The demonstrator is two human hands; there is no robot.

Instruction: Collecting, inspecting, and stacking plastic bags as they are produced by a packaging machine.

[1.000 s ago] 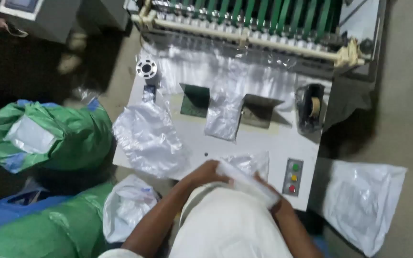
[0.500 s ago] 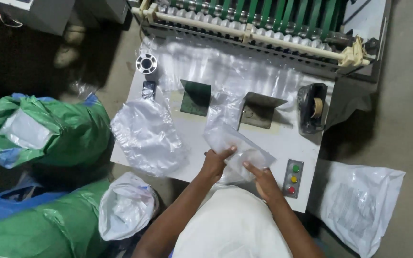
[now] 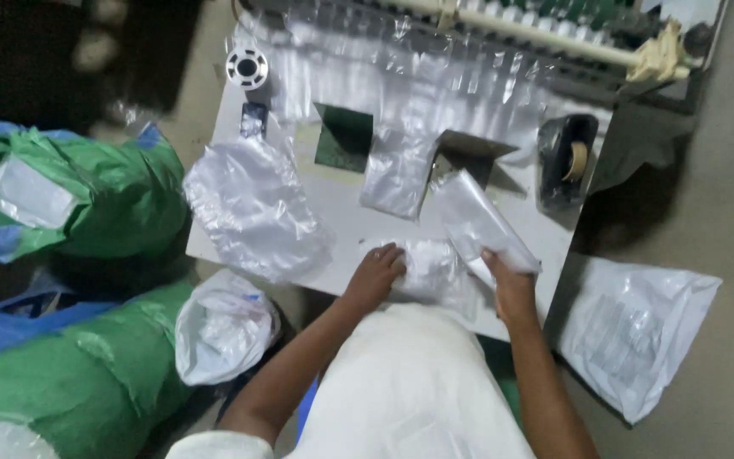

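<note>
The left hand (image 3: 378,270) lies flat, fingers loosely spread, pressing on a small stack of clear bags (image 3: 435,270) at the near edge of the white table (image 3: 341,212). The right hand (image 3: 507,280) is closed around one end of a folded bundle of bags (image 3: 479,223), lifted and slanting up away from the person, just beside the stack. Farther back a single bag (image 3: 397,174) hangs from the machine's outlet between two dark slots. A larger crumpled pile of bags (image 3: 252,208) sits on the table's left part, and a tape dispenser (image 3: 567,161) stands at its right. A white sack (image 3: 635,327) lies on the floor to the right; green sacks (image 3: 87,195) lie on the left.
</note>
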